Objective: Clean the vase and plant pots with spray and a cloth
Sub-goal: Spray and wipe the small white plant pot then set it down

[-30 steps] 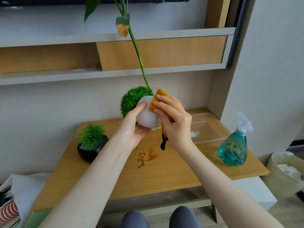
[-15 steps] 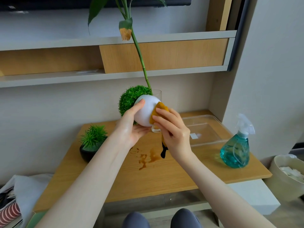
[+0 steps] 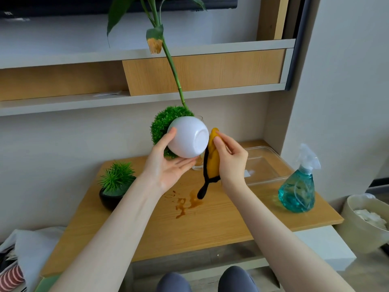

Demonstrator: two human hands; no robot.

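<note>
Left hand [image 3: 168,167] cradles the white pot [image 3: 187,138] from below, thumb hooked on its upper left side, fingers under it; pot is held up above the worktop [image 3: 210,220], tipped sideways so the flat round base faces the camera. Pot is smooth, glossy, bowl-shaped; the green ball plant [image 3: 166,123] in it is dense and fuzzy, sticking out up-left behind it. Right hand [image 3: 230,159] grips the yellow cloth [image 3: 212,157], bunched, fingertips pressing its top end just beside the pot base; cannot tell whether cloth and pot actually touch. Cloth has a black edge trim and a black tail hanging down. Counts: two plant pots, one vase, one spray bottle, one cloth. Second pot is the black pot [image 3: 113,197], low and round, spiky green tuft, standing on the worktop left side. Glass vase [image 3: 199,165] is clear, mostly hidden behind pot and cloth, with one long green stalk [image 3: 173,68] rising from it, leaning left, leaves at top. Spray bottle [image 3: 299,186] is clear plastic, teardrop body with teal liquid, pale trigger head, on the worktop right side. Clear plastic tray [image 3: 267,163] is rectangular, behind the bottle. Brown liquid spill [image 3: 185,203] sits mid-worktop; the surface is wood grain. Beige bin [image 3: 366,220] on the floor at right.
</note>
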